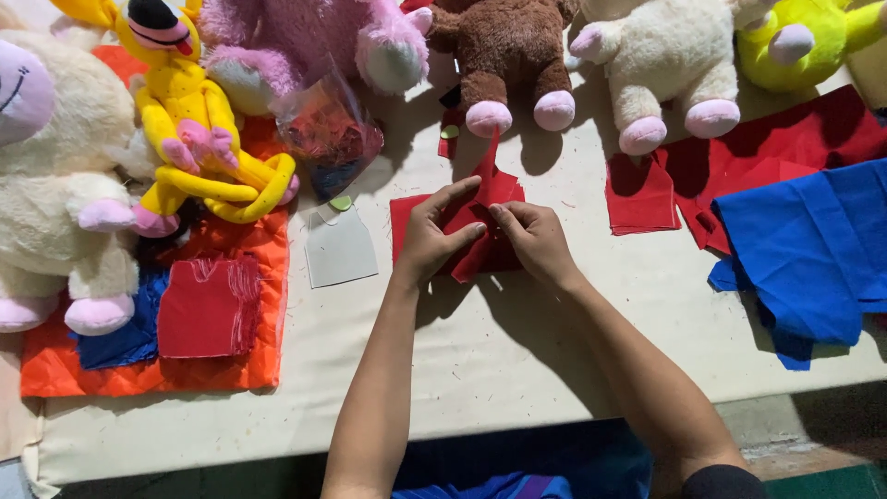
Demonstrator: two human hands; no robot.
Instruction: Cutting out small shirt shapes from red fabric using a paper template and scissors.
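Note:
Both my hands rest on a small piece of red fabric [480, 199] lying on the cream table [480, 360]. My left hand [434, 236] presses its left part, with the fingers spread over the cloth. My right hand [534, 238] pinches a fold near the middle of the piece. One corner of the red fabric sticks up toward the brown plush toy [504, 55]. A grey card template [340, 248] lies flat just left of my left hand.
Plush toys line the far edge: cream [55, 176], yellow [189, 111], pink [305, 42], white [661, 65], yellow-green [813, 37]. A plastic bag of scraps [328, 139] sits by the template. Orange quilted cloth [231, 360] with a red square [208, 305] lies left; red cloth [767, 152] and blue cloth [813, 249] lie right.

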